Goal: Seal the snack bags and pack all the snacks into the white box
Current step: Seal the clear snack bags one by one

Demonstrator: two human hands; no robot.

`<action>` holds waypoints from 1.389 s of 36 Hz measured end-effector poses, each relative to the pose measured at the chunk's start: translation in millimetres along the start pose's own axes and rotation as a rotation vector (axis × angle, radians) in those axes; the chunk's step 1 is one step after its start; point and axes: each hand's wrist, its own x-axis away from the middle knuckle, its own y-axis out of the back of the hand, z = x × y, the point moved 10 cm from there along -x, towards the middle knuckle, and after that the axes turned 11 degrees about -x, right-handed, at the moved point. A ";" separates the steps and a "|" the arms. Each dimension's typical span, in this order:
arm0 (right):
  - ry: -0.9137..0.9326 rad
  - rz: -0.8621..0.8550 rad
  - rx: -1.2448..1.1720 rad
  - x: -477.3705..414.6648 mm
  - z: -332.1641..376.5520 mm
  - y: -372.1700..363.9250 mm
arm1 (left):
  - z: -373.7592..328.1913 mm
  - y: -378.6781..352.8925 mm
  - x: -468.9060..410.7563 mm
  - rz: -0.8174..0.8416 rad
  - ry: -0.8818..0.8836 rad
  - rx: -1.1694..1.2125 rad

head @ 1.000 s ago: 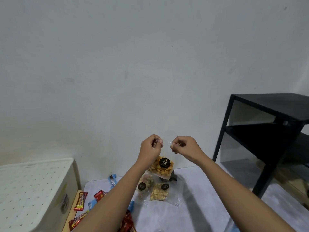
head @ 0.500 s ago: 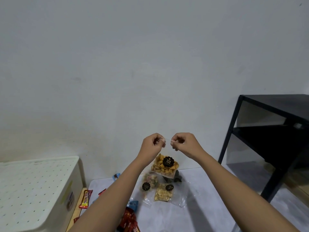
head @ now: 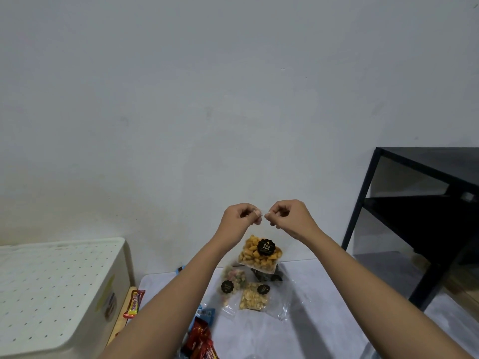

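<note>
My left hand (head: 239, 218) and my right hand (head: 287, 216) are raised in front of the wall, fingertips almost touching. Both pinch the top edge of a clear snack bag (head: 260, 253) of yellow puffs with a black round label, which hangs below them. On the grey table (head: 298, 327) lie two more clear bags, one of coloured snacks (head: 232, 281) and one of pale chips (head: 252, 297). The white box (head: 51, 294) with a dotted lid stands at the left, lid on.
Red wrapped bars (head: 199, 340) and a blue packet (head: 206, 313) lie near the table's front. A red-yellow bar (head: 134, 303) lies beside the box. A dark packet (head: 267, 274) sits behind the bags. A black metal shelf (head: 414, 216) stands at the right.
My two hands have drawn closer together along the bag's top edge, keeping their pinch. The camera view has shifted slightly.
</note>
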 end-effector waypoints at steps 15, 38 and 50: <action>0.000 0.020 0.010 7.5 -3.2 3.9 | -1.8 -11.7 5.1 0.010 0.014 -0.099; -0.126 0.166 -0.050 21.1 -42.5 -3.1 | 36.6 -33.8 14.3 0.068 0.069 -0.153; -0.270 0.300 0.014 48.3 -92.9 -32.2 | 83.7 -56.8 42.4 0.053 0.109 -0.315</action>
